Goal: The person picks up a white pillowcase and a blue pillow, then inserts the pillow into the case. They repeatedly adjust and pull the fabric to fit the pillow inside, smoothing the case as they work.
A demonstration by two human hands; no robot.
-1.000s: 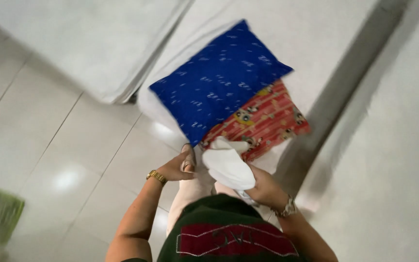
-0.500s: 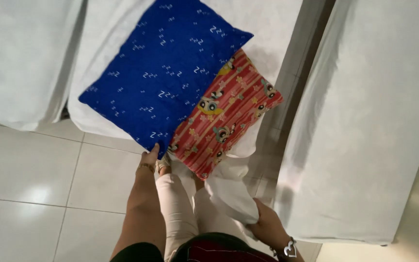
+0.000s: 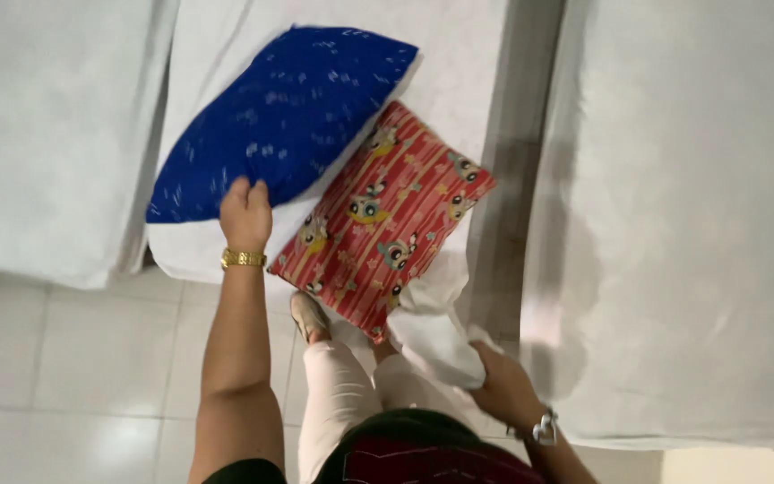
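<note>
A blue patterned pillow point(image 3: 288, 116) lies on a white mattress point(image 3: 459, 72), partly over a red cartoon-print pillow point(image 3: 387, 220). My left hand point(image 3: 245, 213), with a gold bracelet at the wrist, rests on the blue pillow's near corner, fingers curled over its edge. My right hand point(image 3: 505, 387), wearing a silver watch, grips a bunched white cloth point(image 3: 436, 323) that hangs by the red pillow's near edge.
Another white mattress point(image 3: 47, 134) lies to the left and a third point(image 3: 683, 224) to the right, with a dark gap between the middle and right ones. White floor tiles point(image 3: 73, 376) lie below. My legs and one foot point(image 3: 308, 315) stand at the bed's edge.
My left hand has risen from near the red pillow's edge to the blue pillow's corner. The view has shifted closer over the beds. My right hand keeps hold of the white cloth.
</note>
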